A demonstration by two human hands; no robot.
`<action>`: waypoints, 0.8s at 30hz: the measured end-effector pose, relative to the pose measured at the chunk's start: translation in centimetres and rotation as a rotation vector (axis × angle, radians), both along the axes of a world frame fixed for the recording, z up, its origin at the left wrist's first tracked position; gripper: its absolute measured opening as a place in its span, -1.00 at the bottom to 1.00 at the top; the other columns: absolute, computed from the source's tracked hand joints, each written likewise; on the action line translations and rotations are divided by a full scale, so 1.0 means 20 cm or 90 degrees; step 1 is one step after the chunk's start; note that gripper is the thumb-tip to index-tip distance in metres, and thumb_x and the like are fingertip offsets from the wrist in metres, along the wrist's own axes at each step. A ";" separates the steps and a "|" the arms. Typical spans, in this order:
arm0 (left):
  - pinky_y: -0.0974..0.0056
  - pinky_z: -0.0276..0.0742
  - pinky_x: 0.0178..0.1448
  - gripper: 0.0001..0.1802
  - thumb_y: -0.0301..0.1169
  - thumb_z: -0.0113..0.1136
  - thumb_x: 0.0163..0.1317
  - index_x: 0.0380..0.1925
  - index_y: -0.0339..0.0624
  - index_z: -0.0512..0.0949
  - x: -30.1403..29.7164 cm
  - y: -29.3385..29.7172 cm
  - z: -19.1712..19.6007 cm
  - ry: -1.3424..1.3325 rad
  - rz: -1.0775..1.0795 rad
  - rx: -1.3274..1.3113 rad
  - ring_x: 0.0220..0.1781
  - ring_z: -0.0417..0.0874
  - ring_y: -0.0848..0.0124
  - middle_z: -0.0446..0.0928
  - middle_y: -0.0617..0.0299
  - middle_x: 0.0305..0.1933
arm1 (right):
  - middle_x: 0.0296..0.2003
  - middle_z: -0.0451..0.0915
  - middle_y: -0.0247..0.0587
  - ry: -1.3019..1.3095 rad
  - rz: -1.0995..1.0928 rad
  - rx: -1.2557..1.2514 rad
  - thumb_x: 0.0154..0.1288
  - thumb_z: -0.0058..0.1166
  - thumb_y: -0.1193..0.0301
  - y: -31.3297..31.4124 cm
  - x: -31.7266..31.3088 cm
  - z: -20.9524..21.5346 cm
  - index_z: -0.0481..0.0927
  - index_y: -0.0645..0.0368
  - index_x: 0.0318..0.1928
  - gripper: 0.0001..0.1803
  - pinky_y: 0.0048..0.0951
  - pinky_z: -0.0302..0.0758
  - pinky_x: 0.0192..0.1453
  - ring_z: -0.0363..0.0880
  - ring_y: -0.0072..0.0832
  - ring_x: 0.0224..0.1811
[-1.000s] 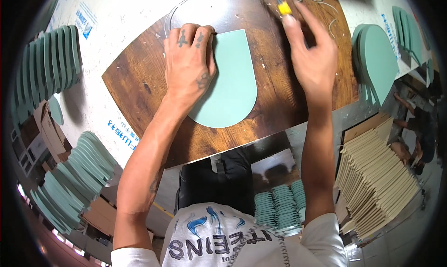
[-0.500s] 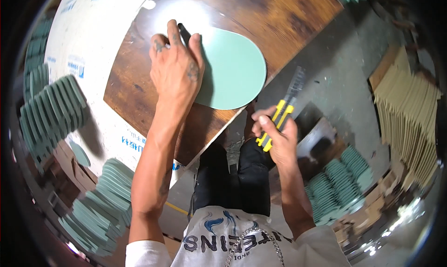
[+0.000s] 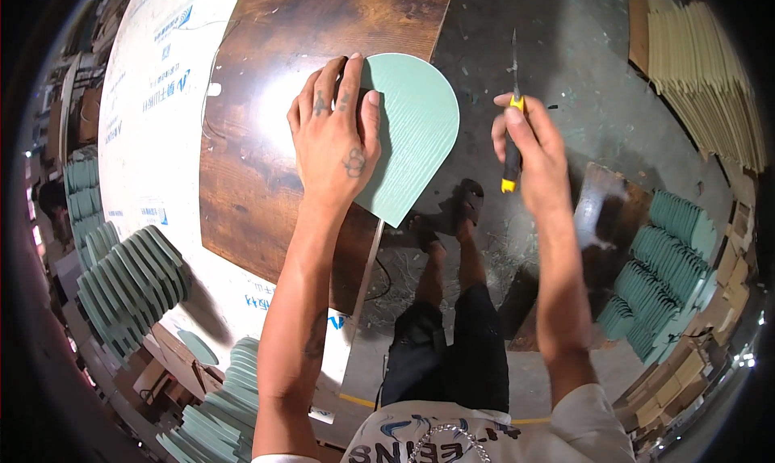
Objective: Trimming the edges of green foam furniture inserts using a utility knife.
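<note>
A pale green, rounded flat panel (image 3: pixel 424 116) with a pointed lower corner lies on the dark wood-grain board (image 3: pixel 266 160) and juts past its right edge. My left hand (image 3: pixel 337 132) is laid over the panel's left side, fingers bent and thumb on top, holding it; that side is hidden beneath the hand. To the right, above the floor and apart from the panel, my right hand (image 3: pixel 537 144) is closed around a yellow-and-black utility knife (image 3: pixel 513 144). Its long thin blade sticks out upward, away from me.
A white printed sheet (image 3: pixel 165 100) lies left of the board. Stacked green panels (image 3: pixel 133 285) stand at left, with more green stacks (image 3: pixel 666 257) on the right. Tan sheets (image 3: pixel 702 83) are piled at far right. Scraps litter the grey floor (image 3: pixel 557 59).
The panel has turned, so a pointed corner now faces me over the board's edge. My right hand with the knife has moved up and right, blade now upright. The whole view has shifted.
</note>
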State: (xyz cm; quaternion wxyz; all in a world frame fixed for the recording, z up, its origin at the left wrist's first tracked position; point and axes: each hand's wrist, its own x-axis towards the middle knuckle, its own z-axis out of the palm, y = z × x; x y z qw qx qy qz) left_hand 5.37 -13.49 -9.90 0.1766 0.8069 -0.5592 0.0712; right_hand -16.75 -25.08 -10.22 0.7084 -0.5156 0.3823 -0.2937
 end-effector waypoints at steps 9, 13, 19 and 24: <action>-0.08 0.34 0.38 -0.54 -0.37 0.12 0.37 0.25 -0.24 0.49 -0.04 0.01 0.05 0.116 0.032 -0.032 0.31 0.48 -0.04 0.48 -0.09 0.29 | -0.39 0.57 -0.30 -0.003 0.173 -0.129 0.61 -0.05 0.34 -0.25 0.22 -0.14 0.34 0.28 0.40 -0.53 -0.49 0.48 -0.28 0.49 -0.60 -0.44; -0.05 0.22 0.46 -0.49 -0.25 0.08 0.44 0.34 -0.17 0.44 -0.05 0.02 0.08 0.090 0.023 -0.025 0.40 0.40 0.03 0.45 -0.03 0.35 | -0.29 0.65 -0.19 0.053 0.142 -0.313 0.57 0.02 0.34 -0.22 0.31 -0.16 0.48 0.19 0.28 -0.62 -0.41 0.55 -0.10 0.60 -0.49 -0.28; -0.02 0.22 0.46 -0.50 -0.27 0.08 0.45 0.34 -0.15 0.45 -0.03 0.03 0.10 0.076 0.036 -0.014 0.42 0.39 0.07 0.45 0.02 0.36 | -0.31 0.66 -0.26 0.116 0.236 -0.233 0.31 0.34 0.33 -0.20 0.39 0.03 0.60 0.25 -0.01 -0.66 -0.44 0.54 -0.13 0.62 -0.54 -0.24; 0.00 0.21 0.47 -0.50 -0.25 0.09 0.45 0.34 -0.15 0.45 -0.03 0.01 0.09 0.079 0.042 -0.013 0.43 0.39 0.09 0.45 0.04 0.36 | -0.35 0.67 -0.38 0.075 0.242 -0.092 0.24 0.34 0.47 -0.26 0.37 0.03 0.66 0.31 -0.09 -0.74 -0.59 0.52 -0.21 0.59 -0.66 -0.32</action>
